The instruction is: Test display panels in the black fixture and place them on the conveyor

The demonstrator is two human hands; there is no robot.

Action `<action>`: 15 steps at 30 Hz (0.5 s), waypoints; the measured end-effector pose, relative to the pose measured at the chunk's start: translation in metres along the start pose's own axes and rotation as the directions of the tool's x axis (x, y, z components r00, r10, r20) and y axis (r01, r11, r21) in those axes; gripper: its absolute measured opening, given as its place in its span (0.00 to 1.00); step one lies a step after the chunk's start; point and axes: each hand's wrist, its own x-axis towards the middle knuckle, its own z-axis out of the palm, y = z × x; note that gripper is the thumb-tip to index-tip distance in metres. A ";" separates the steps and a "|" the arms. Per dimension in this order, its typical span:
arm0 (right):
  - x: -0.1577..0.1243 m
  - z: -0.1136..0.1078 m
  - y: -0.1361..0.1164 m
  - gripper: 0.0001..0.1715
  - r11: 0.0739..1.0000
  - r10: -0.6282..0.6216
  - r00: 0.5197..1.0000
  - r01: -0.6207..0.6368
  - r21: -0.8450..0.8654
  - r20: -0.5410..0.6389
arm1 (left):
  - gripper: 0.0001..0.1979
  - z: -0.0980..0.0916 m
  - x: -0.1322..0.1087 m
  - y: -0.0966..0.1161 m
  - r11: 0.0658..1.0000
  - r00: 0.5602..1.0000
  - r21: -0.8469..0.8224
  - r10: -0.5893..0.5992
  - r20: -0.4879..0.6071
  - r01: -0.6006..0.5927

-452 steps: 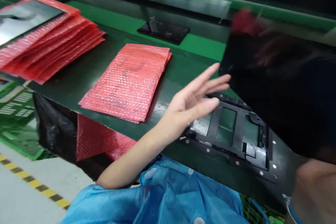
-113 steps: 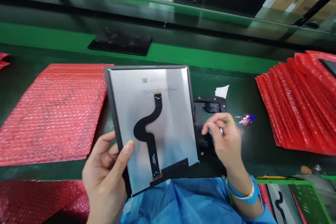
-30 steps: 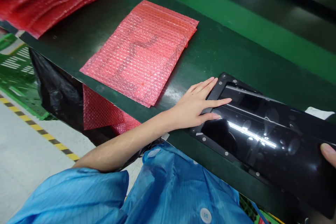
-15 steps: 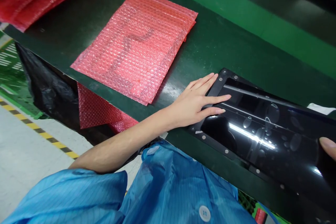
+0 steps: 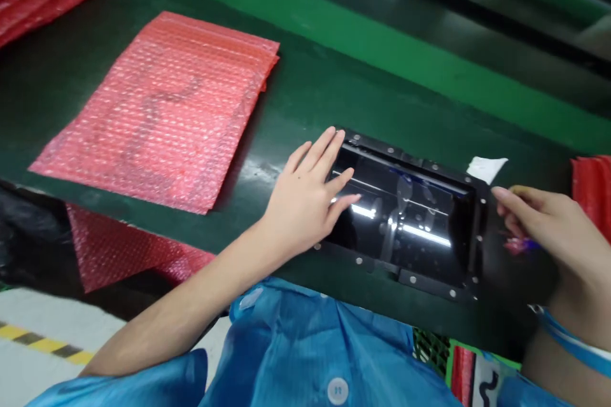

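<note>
Two hands worked at a glossy black display panel (image 5: 405, 222) that lay glass-up in a black fixture frame (image 5: 432, 283) near the front edge of the green workbench (image 5: 334, 82), right of the middle. The left hand (image 5: 305, 200) rested flat on the panel's left end, fingers (image 5: 329, 146) spread and straight, pressing down rather than gripping anything. The right hand (image 5: 548, 229) sat at the frame's right end, its fingertips extended toward the corner of the panel and loosely curled; whether they pinched the panel's edge or only touched it could not be told. Just beyond that corner lay a white scrap of paper (image 5: 487, 168), and a small pink and blue item (image 5: 522, 245) showed under the right hand, too blurred to identify. A flat pile of red bubble-wrap bags (image 5: 162, 108) lay well apart toward the left edge of the bench, with more red bags (image 5: 592, 191) at the right edge. Judged from this, the step in hand was seating the panel into the frame. The next move would call for even pressure from both ends so the panel drops level, with fingertips kept near the edges to spare the glass from smears.
</note>
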 end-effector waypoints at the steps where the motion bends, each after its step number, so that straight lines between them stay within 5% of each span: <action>1: 0.003 -0.002 -0.001 0.33 0.998 0.040 0.999 -0.040 0.049 0.008 | 0.20 0.005 0.003 0.013 0.998 0.998 0.009 0.065 -0.007 -0.064; 3: 0.014 -0.004 -0.001 0.32 0.997 0.071 0.996 -0.073 0.038 0.049 | 0.21 0.018 0.010 0.042 0.968 0.966 -0.014 0.252 0.049 -0.252; 7: 0.039 -0.002 -0.001 0.30 0.992 0.029 0.993 -0.014 -0.128 0.118 | 0.23 0.045 0.021 0.090 0.842 0.816 -0.069 0.536 0.216 -0.534; 10: 0.050 0.003 -0.003 0.33 0.983 0.026 0.994 -0.006 -0.185 0.106 | 0.22 0.055 0.027 0.102 0.809 0.770 -0.055 0.575 0.276 -0.585; 15: 0.056 0.006 -0.006 0.35 0.940 0.021 0.995 0.013 -0.341 0.096 | 0.21 0.062 0.030 0.105 0.800 0.766 0.020 0.567 0.302 -0.600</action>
